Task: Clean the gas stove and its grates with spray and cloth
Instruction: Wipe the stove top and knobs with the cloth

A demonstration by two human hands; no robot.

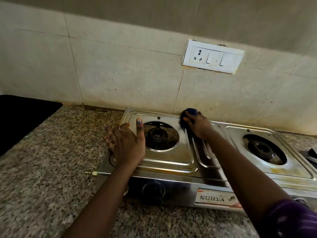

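Your view takes in a tiled wall (pixel 120 71) rising behind a speckled granite counter (pixel 42 169), and on that counter sits the steel stove (pixel 171 160), its back edge close to the wall, stretching from the middle of the frame off toward the right. The stove has 2 burner openings with no grates over them: the left burner (pixel 157 134) shows dark inside its round cutout, and the right burner (pixel 262 149) sits well apart from it, with yellowish staining on the steel in front of it. A label reading SURYA (pixel 214 198) is on the front face, with a black knob (pixel 153 189) to its left, and a brass gas inlet (pixel 91 172) pokes out of the stove's left side. On the wall above the stove's back edge is a white switch plate (pixel 213 56) (1 socket and 2 switches). A black surface (pixel 22 117) lies on the counter at the far left. Your left hand (pixel 126 143) lies flat and open on the stove's left end, fingers spread, thumb pointing up along the rim of the left burner cutout. Your right hand (pixel 197 125) is curled around a blue cloth (pixel 189 113) and presses it onto the steel at the stove's back edge, just right of the left burner. A purple sleeve (pixel 289 219) shows at the lower right.
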